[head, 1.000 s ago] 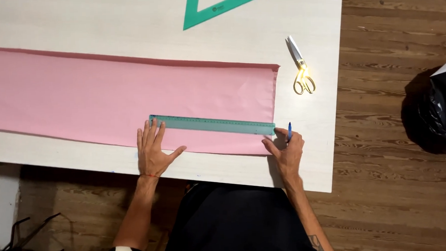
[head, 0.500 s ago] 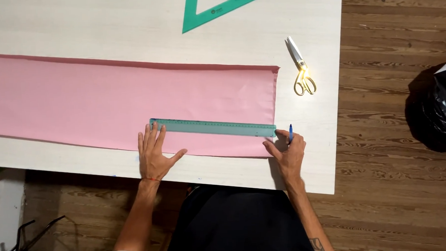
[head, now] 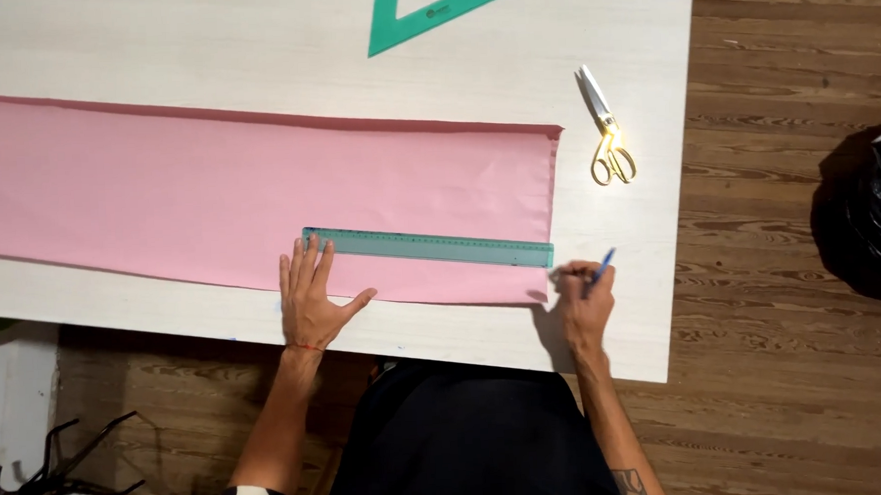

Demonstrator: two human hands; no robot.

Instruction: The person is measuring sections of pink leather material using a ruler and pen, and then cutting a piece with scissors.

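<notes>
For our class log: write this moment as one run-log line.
left hand: flat on pink fabric strip, fingertips on green ruler | right hand: holds blue pen at ruler's end

Bare table (head: 254, 48) lies open above the pink fabric (head: 210, 188); scissors (head: 606, 131) block the right margin, a green set square (head: 420, 11) the far edge.

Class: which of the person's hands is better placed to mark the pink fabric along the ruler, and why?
Right. The right hand holds the blue pen at the ruler end; the left hand lies flat, probably steadying the ruler on the pink fabric.
</notes>
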